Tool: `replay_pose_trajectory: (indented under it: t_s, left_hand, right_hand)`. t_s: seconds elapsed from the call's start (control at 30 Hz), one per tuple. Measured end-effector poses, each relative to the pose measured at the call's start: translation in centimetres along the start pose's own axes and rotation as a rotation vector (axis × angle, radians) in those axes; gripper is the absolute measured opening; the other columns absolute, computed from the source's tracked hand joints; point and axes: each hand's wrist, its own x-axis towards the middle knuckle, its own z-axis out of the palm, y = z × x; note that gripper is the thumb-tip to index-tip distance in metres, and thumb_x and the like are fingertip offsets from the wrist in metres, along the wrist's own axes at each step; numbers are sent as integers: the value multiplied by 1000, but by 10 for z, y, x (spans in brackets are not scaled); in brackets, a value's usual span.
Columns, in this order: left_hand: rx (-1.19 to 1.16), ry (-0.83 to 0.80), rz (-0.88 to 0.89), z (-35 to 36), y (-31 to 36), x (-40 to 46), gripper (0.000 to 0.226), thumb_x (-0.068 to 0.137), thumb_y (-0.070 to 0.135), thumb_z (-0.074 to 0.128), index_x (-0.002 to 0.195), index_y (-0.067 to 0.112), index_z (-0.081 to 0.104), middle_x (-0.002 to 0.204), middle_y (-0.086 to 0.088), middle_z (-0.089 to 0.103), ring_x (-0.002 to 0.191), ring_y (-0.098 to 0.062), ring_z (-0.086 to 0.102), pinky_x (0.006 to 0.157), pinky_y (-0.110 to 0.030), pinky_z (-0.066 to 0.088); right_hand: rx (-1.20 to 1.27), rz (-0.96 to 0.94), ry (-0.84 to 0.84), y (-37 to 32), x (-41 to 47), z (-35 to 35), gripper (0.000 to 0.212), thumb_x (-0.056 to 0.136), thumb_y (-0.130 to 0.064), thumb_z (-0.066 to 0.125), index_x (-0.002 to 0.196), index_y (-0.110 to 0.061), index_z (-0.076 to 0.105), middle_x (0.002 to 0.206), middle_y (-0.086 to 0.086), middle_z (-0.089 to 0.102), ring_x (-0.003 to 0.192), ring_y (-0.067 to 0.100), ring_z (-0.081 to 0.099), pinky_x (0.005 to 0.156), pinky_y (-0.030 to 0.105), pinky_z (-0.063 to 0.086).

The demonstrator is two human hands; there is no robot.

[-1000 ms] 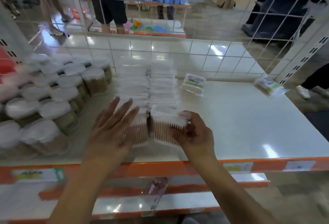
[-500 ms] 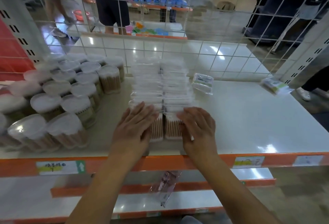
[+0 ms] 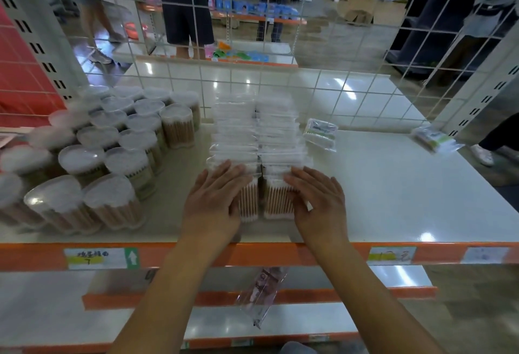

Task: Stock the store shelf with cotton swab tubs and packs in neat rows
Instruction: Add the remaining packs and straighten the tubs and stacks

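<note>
Nearest, orange shelf edge (image 3: 252, 254). Just past it, left hand (image 3: 214, 202) and right hand (image 3: 317, 202) lay flat, grip released, fingers straight, pressing on the front packs (image 3: 262, 199) of two side-by-side rows, likely squaring them up. Packs ran back toward the wire grid (image 3: 280, 84). Tubs (image 3: 112, 157) clustered left of the rows. Farther right, two loose packs (image 3: 320, 134) and (image 3: 435, 138) lay unsorted.
</note>
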Motion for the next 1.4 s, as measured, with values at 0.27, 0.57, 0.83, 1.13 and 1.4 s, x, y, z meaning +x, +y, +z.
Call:
replay_pose_trajectory:
  t_s: [0.27, 0.57, 0.83, 1.13, 1.4]
  left_hand:
    - [71, 9, 110, -17, 19, 4, 40, 86, 25, 40, 111, 8, 66, 115, -11, 66, 113, -31, 58, 97, -54, 30]
    - [32, -61, 260, -12, 64, 18, 39, 89, 24, 42, 120, 11, 60, 120, -7, 63, 118, -19, 44, 100, -39, 33]
    - [29, -75, 312, 30, 125, 47, 40, 87, 28, 41, 116, 10, 63, 118, -7, 64, 115, -21, 51, 93, -41, 44]
    - [-83, -85, 332, 102, 196, 71, 36, 88, 25, 45, 113, 8, 65, 116, -7, 64, 111, -23, 56, 92, -34, 47]
    - [-108, -130, 262, 152, 237, 82, 36, 84, 23, 45, 111, 9, 65, 110, -4, 66, 108, -15, 50, 91, -28, 45]
  right_hand:
    - [35, -46, -45, 3, -6, -12, 35, 80, -14, 51, 114, -23, 58, 125, 4, 60, 127, 23, 40, 104, 60, 17]
    - [131, -51, 23, 24, -6, -32, 36, 84, -11, 46, 115, -12, 64, 128, -2, 51, 128, 23, 41, 106, 55, 26]
    - [83, 5, 25, 88, -3, -66, 36, 85, -11, 48, 118, -10, 61, 128, 7, 57, 128, 25, 43, 104, 54, 32]
    - [80, 117, 31, 184, -3, -120, 33, 80, 0, 57, 111, -5, 66, 119, 12, 63, 119, 29, 53, 100, 51, 38]
    - [150, 222, 56, 253, 21, -152, 29, 86, -15, 51, 109, -5, 66, 112, 7, 65, 107, 14, 58, 94, 11, 39]
